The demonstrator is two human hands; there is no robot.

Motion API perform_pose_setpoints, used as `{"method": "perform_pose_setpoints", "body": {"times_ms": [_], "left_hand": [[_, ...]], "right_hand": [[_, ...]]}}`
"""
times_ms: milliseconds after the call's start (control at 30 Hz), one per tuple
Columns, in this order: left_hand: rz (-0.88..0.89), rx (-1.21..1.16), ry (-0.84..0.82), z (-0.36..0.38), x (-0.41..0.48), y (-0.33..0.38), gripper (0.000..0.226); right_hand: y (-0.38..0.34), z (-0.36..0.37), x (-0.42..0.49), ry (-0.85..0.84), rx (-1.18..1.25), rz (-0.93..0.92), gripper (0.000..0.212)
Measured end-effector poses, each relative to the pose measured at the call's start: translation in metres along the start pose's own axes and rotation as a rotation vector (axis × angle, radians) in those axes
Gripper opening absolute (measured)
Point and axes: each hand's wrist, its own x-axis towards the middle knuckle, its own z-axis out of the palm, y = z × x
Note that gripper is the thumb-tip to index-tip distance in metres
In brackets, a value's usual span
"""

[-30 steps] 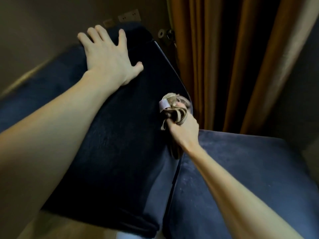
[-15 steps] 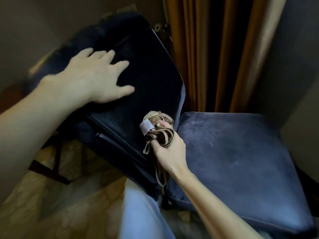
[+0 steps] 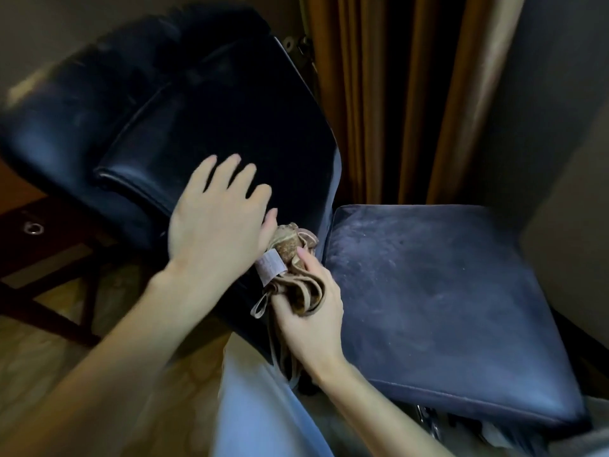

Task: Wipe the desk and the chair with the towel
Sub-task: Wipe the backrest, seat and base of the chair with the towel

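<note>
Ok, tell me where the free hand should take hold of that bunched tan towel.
I'd take the bunched tan towel by its rounded top wad, from the left. That end sticks out above the right hand, whose grip wraps the middle; the open left hand lies just beside it.

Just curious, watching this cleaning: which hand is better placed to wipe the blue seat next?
Right. The right hand grips the towel beside the seat cushion; the left hand is open, holding nothing.
</note>
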Motion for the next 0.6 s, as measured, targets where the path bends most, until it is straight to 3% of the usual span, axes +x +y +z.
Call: {"method": "perform_pose_setpoints", "body": {"times_ms": [100,167,400,600], "left_hand": [[-0.050,-0.093,0.202,0.005,-0.004,0.006,0.040],[-0.065,-0.108,0.247,0.008,-0.009,0.009,0.041],[0.042,-0.002,-0.164,0.027,0.051,0.038,0.053],[0.067,-0.094,-0.126,0.047,0.057,0.042,0.055]], "right_hand": [[0.010,0.001,0.008,-0.011,-0.034,-0.056,0.067],[0.017,0.002,0.016,0.000,0.002,-0.059,0.066],[0.050,0.019,0.095,0.032,0.090,0.125,0.052],[0.068,0.019,0.172,0.025,0.042,0.202,0.046]]}}
